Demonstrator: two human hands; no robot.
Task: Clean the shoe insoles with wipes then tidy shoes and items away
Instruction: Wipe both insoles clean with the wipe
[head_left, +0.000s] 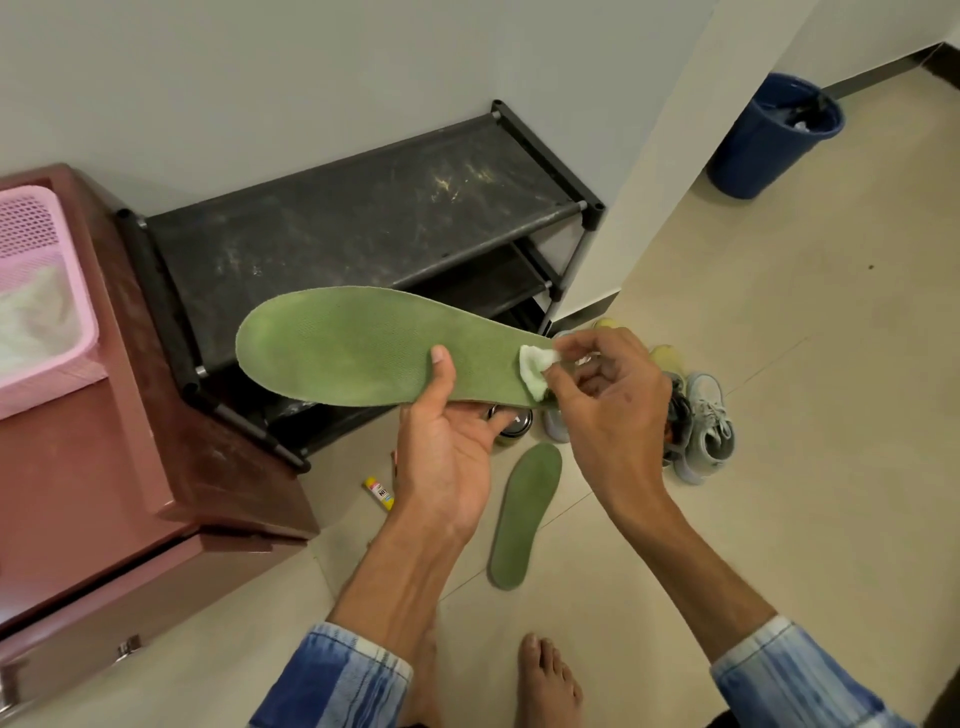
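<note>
Right-hand fingers (576, 345) were pinched tight on a small crumpled white wipe (534, 368), pressing it onto the narrower end of the long green foam insole (358, 345). The left hand (447, 452) gripped that insole from below, thumb clamped on top, holding it in the air in front of the black fabric-shelved shoe rack (363, 223). On the beige tiled floor (779, 467) lay the second green insole (527, 514), neither hand near it; wiped or not, I couldn't tell. The pale grey lace-up sneakers (706, 426) sat on the floor just beside, off the rack. A small yellow tube (379, 491) lay loose nearby, and the blue plastic bin (774, 135) stood well apart. By my reckoning the cleaning was mid-way at best, with all the tidying left.
</note>
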